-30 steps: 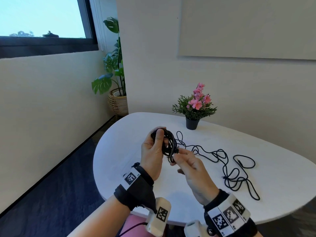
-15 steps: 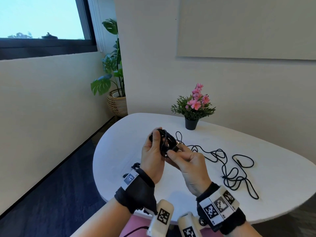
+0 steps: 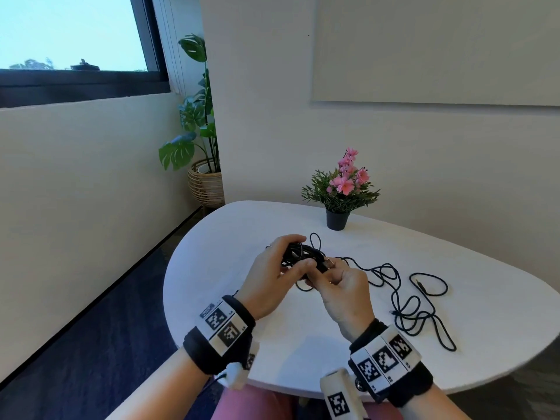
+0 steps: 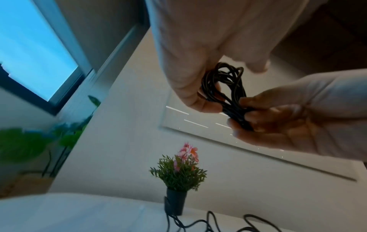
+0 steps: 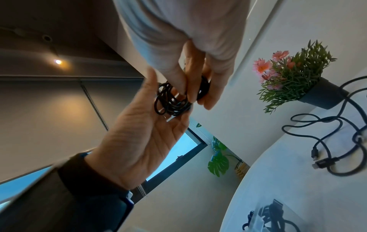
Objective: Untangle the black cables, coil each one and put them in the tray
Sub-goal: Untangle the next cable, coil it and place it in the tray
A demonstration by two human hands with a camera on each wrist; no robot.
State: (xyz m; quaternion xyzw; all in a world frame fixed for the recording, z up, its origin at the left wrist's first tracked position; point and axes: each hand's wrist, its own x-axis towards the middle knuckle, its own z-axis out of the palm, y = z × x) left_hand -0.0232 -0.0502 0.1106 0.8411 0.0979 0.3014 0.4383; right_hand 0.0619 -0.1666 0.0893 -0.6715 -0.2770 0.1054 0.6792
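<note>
Head view shows a small coil (image 3: 298, 254) of black cable held above the near part of the white table (image 3: 485, 292), between both hands. The left hand (image 3: 272, 277) curls over it from the left, thumb and fingers closed round the loops. The right hand (image 3: 348, 291) comes in from the right and below, its fingers pinching the bundle near the plug (image 3: 328, 263), which sticks out to the right. In the left wrist view the coil (image 4: 224, 91) is squeezed into a long oval, its long axis running from the left hand's thumb down to the right hand's fingertips (image 4: 250, 116). Both hands touch it; neither is nearer.

A second cable (image 3: 403, 301) lies loose on the table to the right, well apart from the hands, in untidy loops that look not yet coiled. A clear tray (image 5: 264, 219) seems to sit at the table's near edge in the right wrist view, with something dark in it; it is too blurred to be sure.

A small pot of pink flowers (image 3: 341, 189) stands at the far side of the table by the wall. A big leafy plant (image 3: 194, 122) in a basket stands on the floor beside a window (image 3: 69, 31).
</note>
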